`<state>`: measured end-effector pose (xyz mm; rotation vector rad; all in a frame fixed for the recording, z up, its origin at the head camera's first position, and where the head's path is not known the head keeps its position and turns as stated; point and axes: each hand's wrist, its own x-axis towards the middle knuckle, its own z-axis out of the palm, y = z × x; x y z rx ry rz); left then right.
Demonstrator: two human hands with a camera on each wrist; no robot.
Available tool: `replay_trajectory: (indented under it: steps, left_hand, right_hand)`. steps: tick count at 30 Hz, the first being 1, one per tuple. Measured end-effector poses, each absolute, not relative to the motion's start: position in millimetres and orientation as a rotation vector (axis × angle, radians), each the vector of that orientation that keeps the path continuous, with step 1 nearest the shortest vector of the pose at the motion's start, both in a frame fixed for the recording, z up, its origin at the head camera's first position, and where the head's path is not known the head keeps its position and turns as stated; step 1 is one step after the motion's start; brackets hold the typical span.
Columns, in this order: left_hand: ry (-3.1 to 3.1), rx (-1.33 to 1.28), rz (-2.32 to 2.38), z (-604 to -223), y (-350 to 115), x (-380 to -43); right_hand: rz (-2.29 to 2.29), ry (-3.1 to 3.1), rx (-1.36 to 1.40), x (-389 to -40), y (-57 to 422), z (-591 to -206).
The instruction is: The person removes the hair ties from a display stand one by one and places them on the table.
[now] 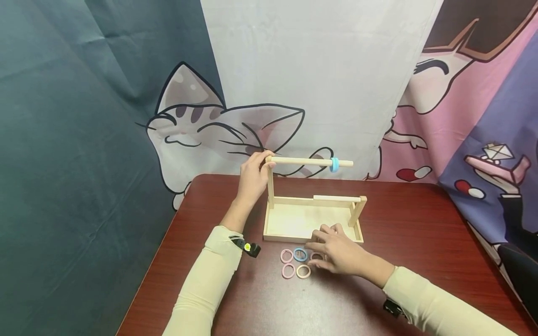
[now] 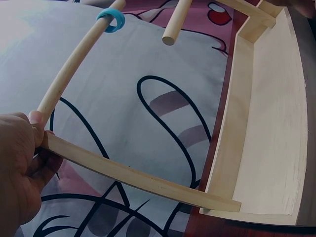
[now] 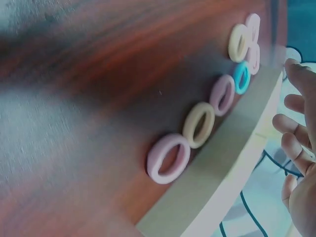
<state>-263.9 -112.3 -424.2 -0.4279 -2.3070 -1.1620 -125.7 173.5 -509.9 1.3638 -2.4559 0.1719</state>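
My left hand (image 1: 253,176) grips the top corner of a wooden stand, where a tall post (image 1: 271,189) meets a long round rod (image 1: 300,161). In the left wrist view its thumb lies by the rod's end and its fingers wrap behind the post. A light-blue ring (image 1: 334,164) hangs on the rod near its free end. Over the tabletop rings, my right hand (image 1: 344,252) holds nothing, its fingers spread and loosely bent. Beneath and beside it lie pink rings (image 3: 156,160), yellow rings (image 3: 187,128) and a blue ring (image 3: 237,79), along the stand's front wall.
The stand's shallow tray base (image 1: 294,219) rests on the dark red table (image 1: 227,289). At its right, a shorter post (image 1: 357,212) carries a second, lower rod (image 1: 336,199). A cartoon-printed cloth (image 1: 319,70) hangs behind the table.
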Motion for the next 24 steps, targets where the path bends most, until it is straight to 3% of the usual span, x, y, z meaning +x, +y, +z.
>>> replay_trajectory:
  steps: [24]
  left_hand:
    - [-2.314,-0.415,-1.171,-423,-112,-263]
  right_hand:
    - [0.347,-2.365,1.18,-164,212,-452]
